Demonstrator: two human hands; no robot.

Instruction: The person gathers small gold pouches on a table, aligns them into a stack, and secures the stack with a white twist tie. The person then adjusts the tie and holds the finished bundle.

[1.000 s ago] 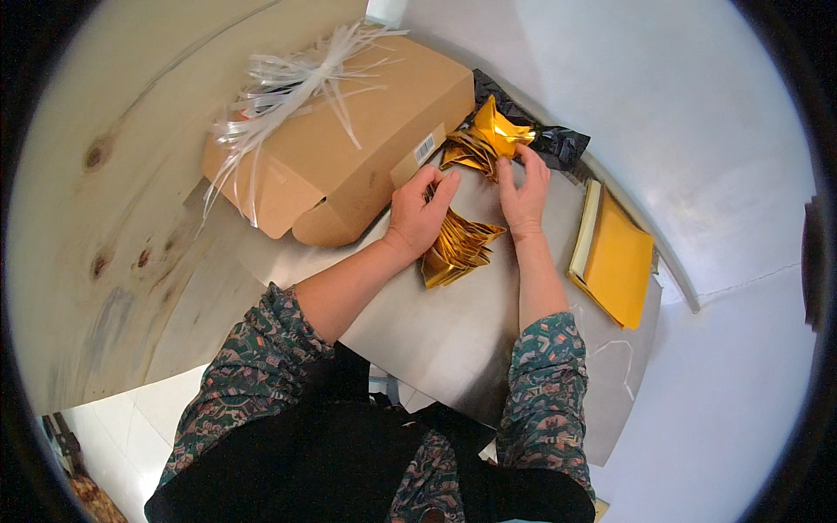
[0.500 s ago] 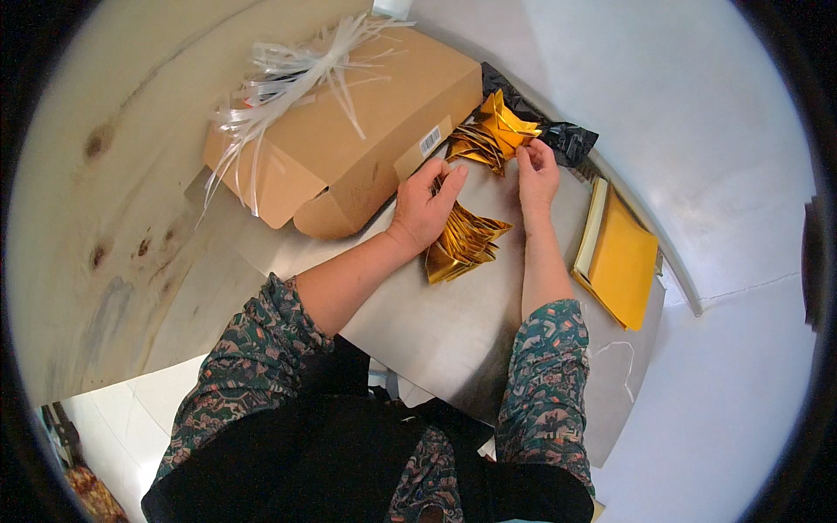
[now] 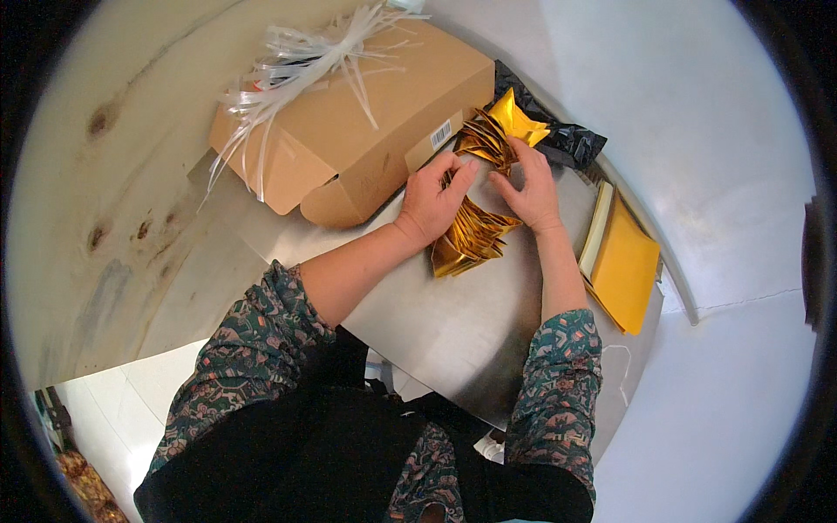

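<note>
A fanned pile of shiny gold foil pouches (image 3: 471, 240) lies on the grey metal table (image 3: 436, 322). My left hand (image 3: 429, 199) rests on the top of the pile, fingers curled into the pouches. My right hand (image 3: 532, 187) is just to its right, fingers on the same pouches. More gold pouches (image 3: 506, 131) stand bunched above my hands, one with its corner sticking up, against a black plastic bag (image 3: 567, 139).
A brown cardboard box (image 3: 366, 122) with an open flap stands left of my hands, with a bundle of white plastic straps (image 3: 305, 61) on it. A stack of yellow padded envelopes (image 3: 623, 270) lies at the table's right edge. Pale wood surface (image 3: 105, 192) lies to the left.
Both hands have drawn closer together over the gold pouches. My right hand came down from the upper bunch to the pile.
</note>
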